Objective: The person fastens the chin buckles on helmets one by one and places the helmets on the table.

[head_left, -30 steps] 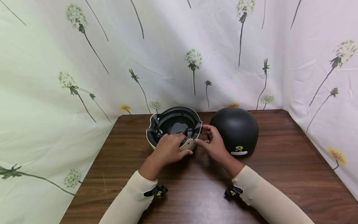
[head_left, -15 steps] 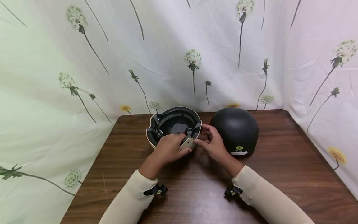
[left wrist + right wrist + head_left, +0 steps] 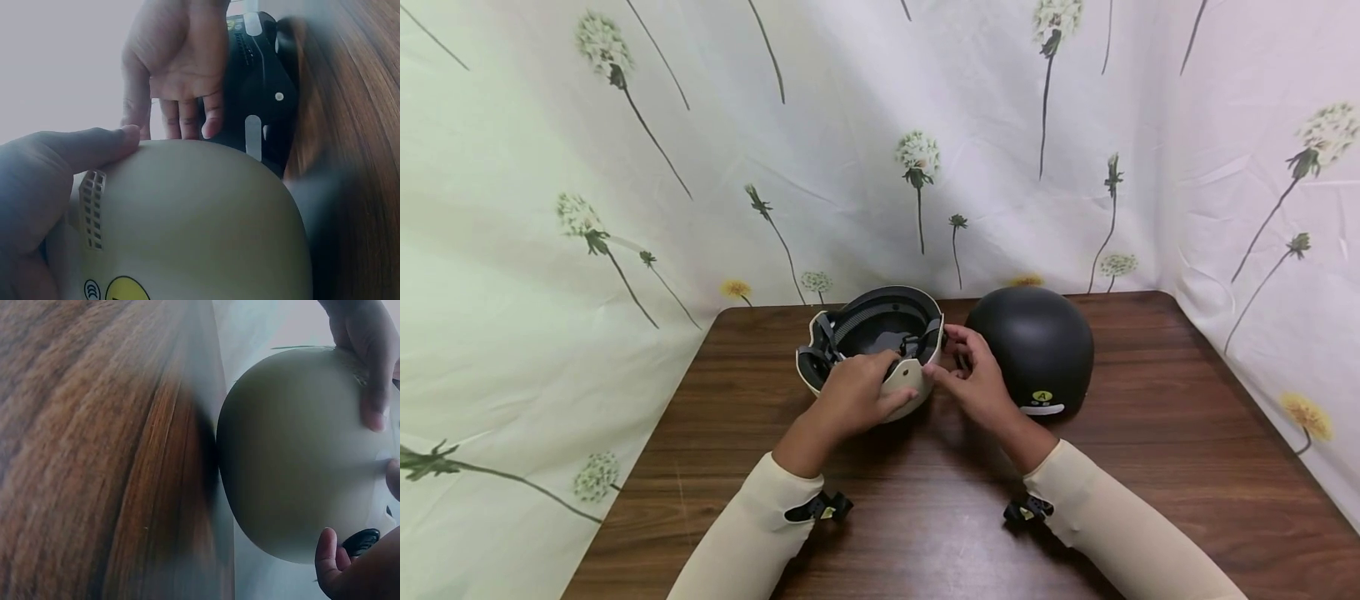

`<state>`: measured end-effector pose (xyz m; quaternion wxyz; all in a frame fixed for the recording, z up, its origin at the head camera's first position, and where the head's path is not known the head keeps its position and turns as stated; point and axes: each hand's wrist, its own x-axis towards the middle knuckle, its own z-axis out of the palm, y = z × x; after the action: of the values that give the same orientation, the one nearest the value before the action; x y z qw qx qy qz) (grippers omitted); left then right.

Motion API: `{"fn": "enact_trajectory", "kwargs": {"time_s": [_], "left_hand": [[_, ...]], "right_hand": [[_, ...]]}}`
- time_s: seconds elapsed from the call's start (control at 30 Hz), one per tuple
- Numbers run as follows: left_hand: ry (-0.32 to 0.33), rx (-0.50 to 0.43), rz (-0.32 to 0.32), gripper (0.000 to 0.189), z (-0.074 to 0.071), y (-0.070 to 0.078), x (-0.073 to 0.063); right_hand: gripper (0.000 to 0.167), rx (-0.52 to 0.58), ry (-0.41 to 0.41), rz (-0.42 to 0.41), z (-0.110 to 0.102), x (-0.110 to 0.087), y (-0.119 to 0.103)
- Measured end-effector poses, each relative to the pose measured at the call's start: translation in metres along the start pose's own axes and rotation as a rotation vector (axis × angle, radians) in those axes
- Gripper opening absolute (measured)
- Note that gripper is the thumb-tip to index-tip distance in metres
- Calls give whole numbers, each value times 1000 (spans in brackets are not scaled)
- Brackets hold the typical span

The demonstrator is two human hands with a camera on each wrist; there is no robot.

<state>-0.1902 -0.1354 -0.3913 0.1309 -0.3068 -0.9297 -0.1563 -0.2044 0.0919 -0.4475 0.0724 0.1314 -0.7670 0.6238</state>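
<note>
A cream helmet [image 3: 916, 406] lies upside down on the table, its black padded inside and grey straps facing up. With the thumb outside and the fingers over the near rim, my left hand [image 3: 861, 392] grips it; those fingertips are hidden inside. My right hand [image 3: 981, 379] is at the helmet's right side. Its thumb touches the shell beside the rim, while the loosely bent fingers lie farther back. Near these fingers the right wrist view shows a ridged black oval piece [image 3: 361, 542]; whether they hold it is unclear.
A matt black helmet [image 3: 1033, 346] stands dome up just right of my right hand, with a yellow round sticker. The brown wooden table [image 3: 925, 525] reaches back to a white curtain [image 3: 842, 167] printed with dandelions.
The cream helmet has tilted and shifted slightly to the right, showing more of its near outer shell. Both hands have moved only a little with it. The black helmet stays put.
</note>
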Motion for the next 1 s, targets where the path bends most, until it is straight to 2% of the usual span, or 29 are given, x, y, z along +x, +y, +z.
{"fn": "enact_trajectory", "kwargs": {"time_s": [0.2,0.43,0.63,0.8,1.0], "left_hand": [[57,-107,-24,39,-3,0,-1],[87,-260,-90,42,-10,1,0],[111,-329,-79,40,-11,0,-1],[160,-378,-75,37,-12,-2,-1],[199,-484,-117,39,-18,-3,-2]], "right_hand": [[73,6,-6,-12,-1,-2,-4],[79,4,9,-30,-2,-3,-4],[77,-1,23,-38,-1,-2,-3],[76,9,27,-34,-1,-3,-1],[73,54,18,-19,0,-4,-1]]}}
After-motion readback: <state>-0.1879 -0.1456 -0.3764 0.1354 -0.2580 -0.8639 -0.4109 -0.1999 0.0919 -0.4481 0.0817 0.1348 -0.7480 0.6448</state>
